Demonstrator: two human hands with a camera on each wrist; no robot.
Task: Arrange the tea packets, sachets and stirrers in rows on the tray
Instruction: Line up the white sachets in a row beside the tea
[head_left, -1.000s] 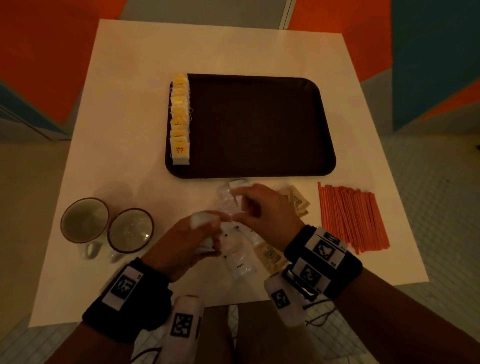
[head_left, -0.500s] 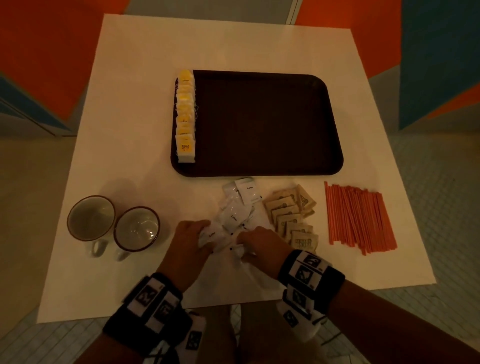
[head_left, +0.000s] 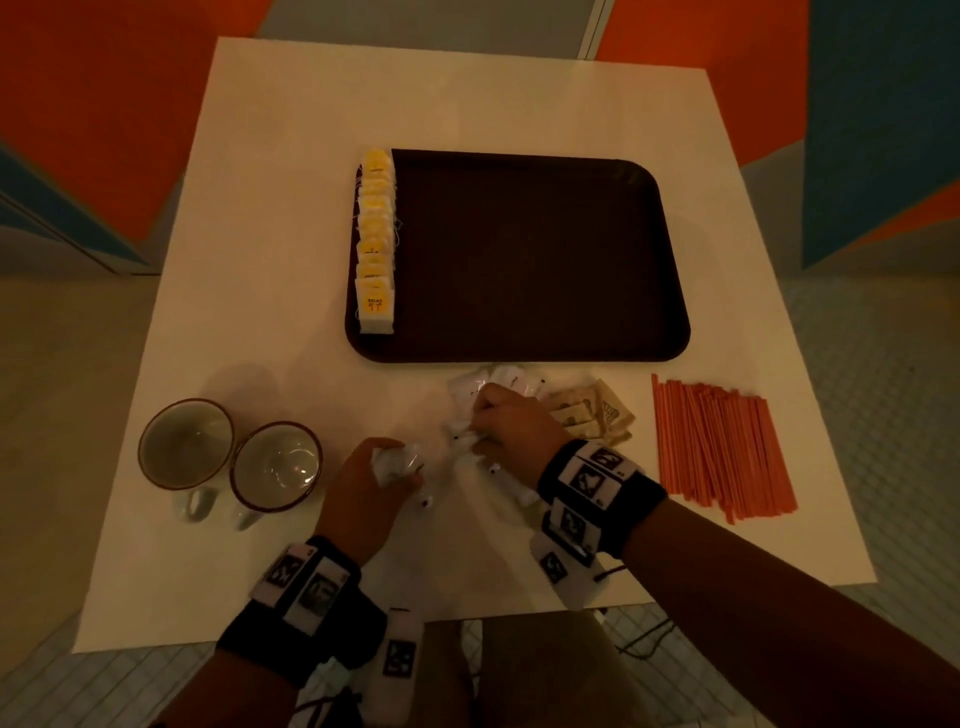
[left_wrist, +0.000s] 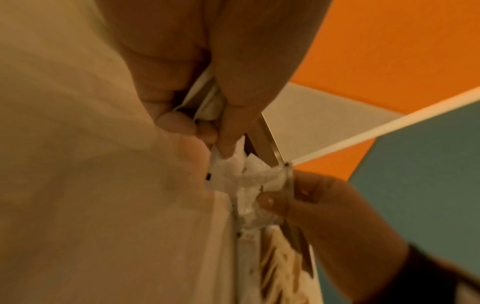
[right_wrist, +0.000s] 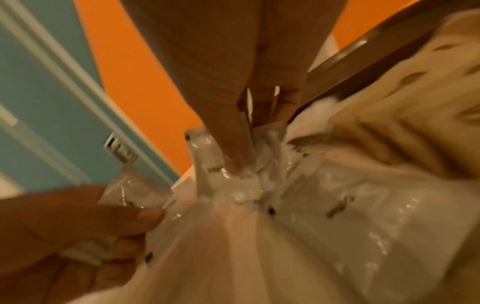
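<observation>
Head view, tray: a dark tray (head_left: 540, 260) lies on the white table (head_left: 270, 208), with a row of yellow tea packets (head_left: 376, 244) standing along its left edge.
Left hand: the left hand (head_left: 371, 486) is curled round a small bunch of white sachets (head_left: 395, 462), thumb pressing them against the fingers; the left wrist view shows the same grip.
Right hand: the right hand (head_left: 511, 423) rests on the loose pile of white sachets (head_left: 498, 382) just in front of the tray's near edge, fingertips (right_wrist: 233, 162) pinching one from the pile.
Brown sachets: brown sachets (head_left: 595, 415) lie just right of the right hand.
Stirrers: orange stirrers (head_left: 719, 449) lie in a bundle on the table, off the tray, near its right corner.
Cups: two empty cups (head_left: 231, 460) stand side by side, touching, left of the left hand.
</observation>
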